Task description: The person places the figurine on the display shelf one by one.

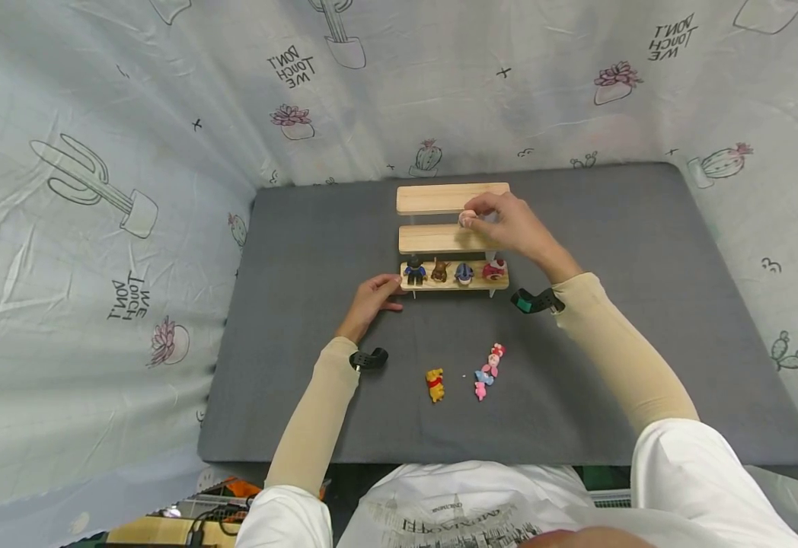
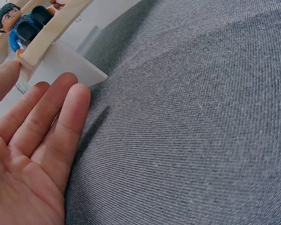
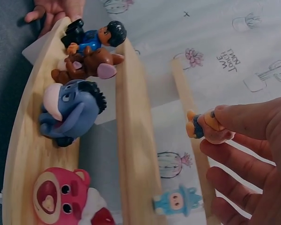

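Observation:
My right hand pinches a small figurine with orange feet between thumb and fingertips, over the upper boards of a three-tier wooden shelf. Straight fingers mark my left hand, whose thumb touches the left end of the lowest board. On that board stand a dark-haired boy figurine, a brown eared figurine, a blue donkey and a pink bear. A light-blue hatted figurine stands on the middle board in the right wrist view; my right hand hides it in the head view.
Nearer the body, a yellow bear figurine in red lies on the grey table. To its right lie pink and blue figurines close together. A patterned curtain hangs behind the shelf and along both sides.

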The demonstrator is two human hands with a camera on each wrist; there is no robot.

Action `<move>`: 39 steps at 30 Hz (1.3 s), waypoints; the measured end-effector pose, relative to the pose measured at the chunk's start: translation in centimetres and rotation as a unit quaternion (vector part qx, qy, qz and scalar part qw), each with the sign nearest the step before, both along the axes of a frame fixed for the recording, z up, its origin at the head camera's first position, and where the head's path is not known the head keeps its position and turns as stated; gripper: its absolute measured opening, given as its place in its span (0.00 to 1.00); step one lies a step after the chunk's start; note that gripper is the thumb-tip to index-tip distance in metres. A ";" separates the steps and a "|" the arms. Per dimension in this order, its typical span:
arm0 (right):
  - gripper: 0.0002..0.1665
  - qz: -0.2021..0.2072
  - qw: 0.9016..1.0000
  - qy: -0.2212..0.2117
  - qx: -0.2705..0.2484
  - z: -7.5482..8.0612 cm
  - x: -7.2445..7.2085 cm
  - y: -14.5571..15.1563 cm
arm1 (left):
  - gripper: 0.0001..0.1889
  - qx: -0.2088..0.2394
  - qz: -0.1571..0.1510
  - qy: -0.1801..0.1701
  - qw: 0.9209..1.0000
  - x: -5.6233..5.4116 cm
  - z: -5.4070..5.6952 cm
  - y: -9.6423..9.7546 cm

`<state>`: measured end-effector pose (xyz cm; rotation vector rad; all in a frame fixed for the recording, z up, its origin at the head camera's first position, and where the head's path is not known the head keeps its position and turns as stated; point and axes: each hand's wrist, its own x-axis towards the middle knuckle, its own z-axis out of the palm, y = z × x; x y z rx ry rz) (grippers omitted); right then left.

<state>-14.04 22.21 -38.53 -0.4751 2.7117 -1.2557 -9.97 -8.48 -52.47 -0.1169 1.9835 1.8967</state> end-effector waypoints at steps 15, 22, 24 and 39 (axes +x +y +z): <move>0.20 0.002 0.996 0.044 0.078 -1.1 0.5 -0.2 | 0.19 -0.005 0.001 0.010 1.000 0.0 -0.1 0.1; 0.19 -0.004 0.992 0.067 0.107 -1.7 0.6 -0.2 | 0.20 -0.003 0.000 0.011 1.000 0.0 -0.2 0.2; 0.19 -0.004 0.991 0.068 0.112 -1.8 0.6 -0.2 | 0.19 -0.003 0.000 0.011 1.000 0.0 -0.2 0.2; 0.18 -0.005 0.982 0.084 0.167 -1.9 0.8 -0.6 | 0.18 -0.009 0.000 0.008 1.000 0.0 -0.2 0.1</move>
